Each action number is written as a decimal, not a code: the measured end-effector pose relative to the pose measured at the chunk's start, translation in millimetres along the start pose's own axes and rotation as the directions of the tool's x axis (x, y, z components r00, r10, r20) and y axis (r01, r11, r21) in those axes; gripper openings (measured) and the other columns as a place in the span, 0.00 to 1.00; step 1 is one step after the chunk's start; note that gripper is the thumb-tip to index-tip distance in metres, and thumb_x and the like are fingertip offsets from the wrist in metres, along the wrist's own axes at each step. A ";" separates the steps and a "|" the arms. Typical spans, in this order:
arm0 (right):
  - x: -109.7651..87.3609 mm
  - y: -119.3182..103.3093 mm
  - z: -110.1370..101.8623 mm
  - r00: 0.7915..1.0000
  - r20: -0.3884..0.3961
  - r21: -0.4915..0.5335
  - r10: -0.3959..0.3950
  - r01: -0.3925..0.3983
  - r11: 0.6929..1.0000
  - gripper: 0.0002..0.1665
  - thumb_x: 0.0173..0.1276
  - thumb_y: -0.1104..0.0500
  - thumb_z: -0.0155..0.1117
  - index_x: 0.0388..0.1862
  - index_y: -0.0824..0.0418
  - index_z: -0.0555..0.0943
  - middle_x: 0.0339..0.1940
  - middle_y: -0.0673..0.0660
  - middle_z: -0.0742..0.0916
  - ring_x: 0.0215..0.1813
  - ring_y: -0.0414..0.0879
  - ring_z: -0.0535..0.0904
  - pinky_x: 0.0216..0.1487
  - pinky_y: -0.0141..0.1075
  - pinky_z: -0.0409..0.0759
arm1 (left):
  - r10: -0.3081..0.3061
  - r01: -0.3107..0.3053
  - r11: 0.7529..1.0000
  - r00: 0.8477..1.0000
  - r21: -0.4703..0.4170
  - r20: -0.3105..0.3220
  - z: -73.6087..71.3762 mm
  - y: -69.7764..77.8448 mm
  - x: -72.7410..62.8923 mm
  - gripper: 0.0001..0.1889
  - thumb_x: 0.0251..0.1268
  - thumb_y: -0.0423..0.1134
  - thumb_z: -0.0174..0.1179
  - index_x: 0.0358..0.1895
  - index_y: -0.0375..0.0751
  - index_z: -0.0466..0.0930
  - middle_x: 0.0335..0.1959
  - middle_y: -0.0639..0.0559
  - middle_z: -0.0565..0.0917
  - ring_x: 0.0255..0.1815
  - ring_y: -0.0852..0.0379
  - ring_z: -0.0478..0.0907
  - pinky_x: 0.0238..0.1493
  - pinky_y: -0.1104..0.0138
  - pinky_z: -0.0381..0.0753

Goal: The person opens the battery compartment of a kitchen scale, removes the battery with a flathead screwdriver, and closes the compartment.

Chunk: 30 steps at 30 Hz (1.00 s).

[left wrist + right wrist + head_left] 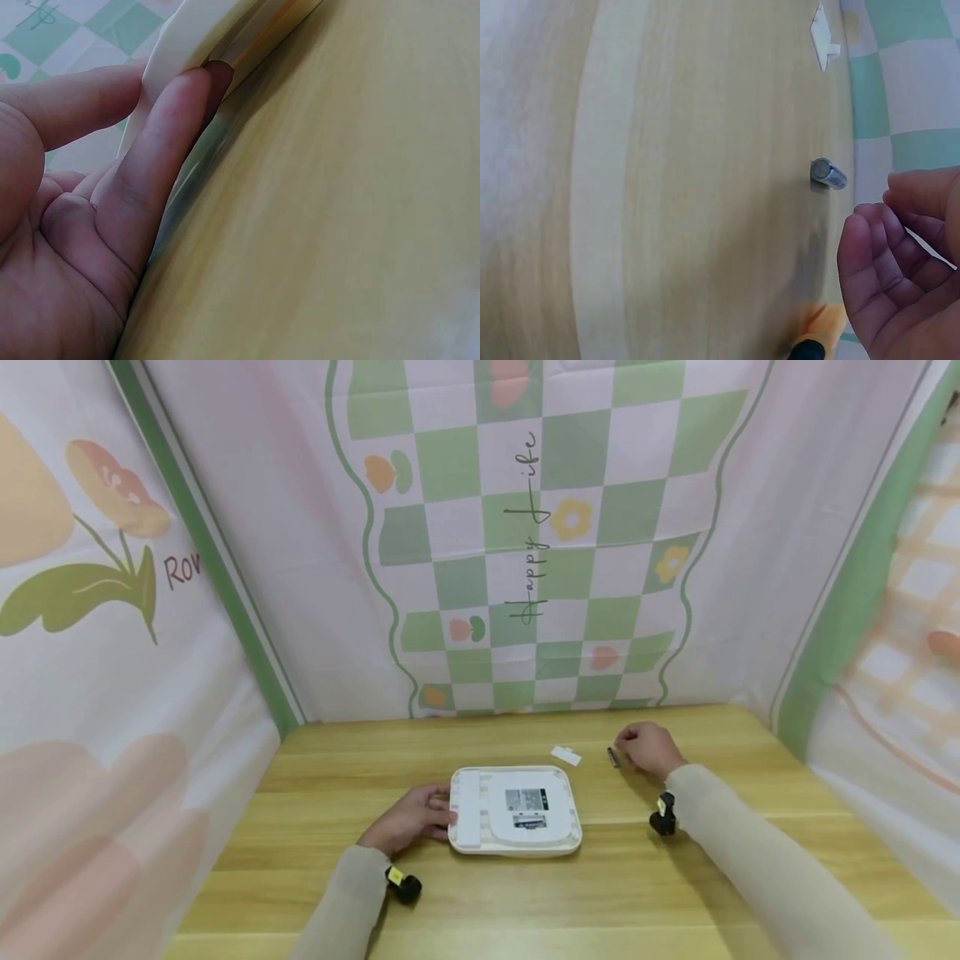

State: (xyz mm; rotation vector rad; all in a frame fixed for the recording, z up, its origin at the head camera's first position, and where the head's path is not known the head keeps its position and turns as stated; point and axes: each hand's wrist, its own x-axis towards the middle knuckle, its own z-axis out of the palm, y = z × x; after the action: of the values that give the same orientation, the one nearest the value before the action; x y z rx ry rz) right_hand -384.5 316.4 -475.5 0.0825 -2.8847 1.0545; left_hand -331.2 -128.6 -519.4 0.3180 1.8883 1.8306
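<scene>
A white, rounded-square device (477, 810) lies on the wooden table, showing a printed label and an uncovered battery compartment with a battery (530, 821) in it. My left hand (411, 818) holds its left edge; the left wrist view shows the thumb and fingers pinching the white rim (171, 56). A loose AA-type battery (613, 757) lies on the table at the right. Just beside it is my right hand (649, 749), its fingers loosely curled. The right wrist view shows a gap between these fingers (859, 240) and the battery (828, 173).
A small white battery cover (566, 755) lies between the device and the loose battery, near the back of the table (360, 760). Patterned cloth (525, 568) hangs right behind the back edge and on both sides. Each wrist bears a small black camera (663, 815).
</scene>
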 end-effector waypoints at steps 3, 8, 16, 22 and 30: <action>-1.4 -3.1 -2.1 1.000 0.018 -0.014 -0.006 0.006 1.000 0.13 0.73 0.60 0.56 0.43 0.69 0.82 0.20 0.59 0.83 0.21 0.47 0.77 0.31 0.38 0.75 | 0.003 -0.003 1.000 1.000 0.003 -0.001 -0.4 0.2 -0.8 0.31 0.63 0.27 0.62 0.68 0.27 0.62 0.44 0.38 0.83 0.42 0.44 0.83 0.43 0.55 0.85; -3.4 -5.3 -2.8 0.998 0.013 -0.068 -0.056 0.057 0.996 0.12 0.72 0.60 0.59 0.41 0.68 0.83 0.26 0.56 0.84 0.27 0.47 0.78 0.35 0.42 0.77 | 0.003 -0.003 1.000 1.000 -0.001 0.000 -1.0 -1.1 -0.4 0.30 0.63 0.27 0.63 0.67 0.27 0.63 0.44 0.38 0.82 0.42 0.43 0.83 0.43 0.55 0.85; -7.6 -9.9 -3.1 0.991 0.028 -0.107 -0.134 0.136 0.985 0.09 0.70 0.60 0.61 0.39 0.66 0.84 0.33 0.55 0.85 0.37 0.49 0.79 0.42 0.48 0.79 | 0.018 -0.018 1.000 1.000 -0.008 0.018 -0.2 -1.2 2.4 0.29 0.63 0.26 0.62 0.66 0.25 0.62 0.43 0.38 0.83 0.41 0.45 0.83 0.42 0.55 0.85; -13.5 -17.4 -2.3 0.984 0.069 -0.083 -0.165 0.171 0.982 0.10 0.70 0.60 0.60 0.41 0.65 0.84 0.34 0.53 0.85 0.36 0.47 0.79 0.40 0.44 0.79 | 0.024 -0.024 1.000 1.000 -0.005 0.017 0.6 0.2 2.4 0.28 0.63 0.25 0.61 0.66 0.25 0.63 0.43 0.38 0.83 0.41 0.46 0.83 0.42 0.56 0.86; -19.5 -27.6 4.1 0.977 0.095 -0.068 -0.192 0.198 0.978 0.09 0.70 0.60 0.62 0.42 0.65 0.84 0.35 0.52 0.85 0.38 0.46 0.79 0.39 0.42 0.81 | 0.021 -0.021 1.000 1.000 -0.015 0.020 1.1 0.5 1.8 0.28 0.63 0.25 0.61 0.65 0.25 0.63 0.43 0.38 0.83 0.41 0.45 0.83 0.42 0.56 0.85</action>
State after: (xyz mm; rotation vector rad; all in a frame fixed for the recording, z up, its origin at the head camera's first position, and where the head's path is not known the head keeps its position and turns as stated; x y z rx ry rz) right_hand -363.3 293.2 -462.5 0.4092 -2.9156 0.9260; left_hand -332.3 -126.7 -519.1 0.3511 1.8632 1.8478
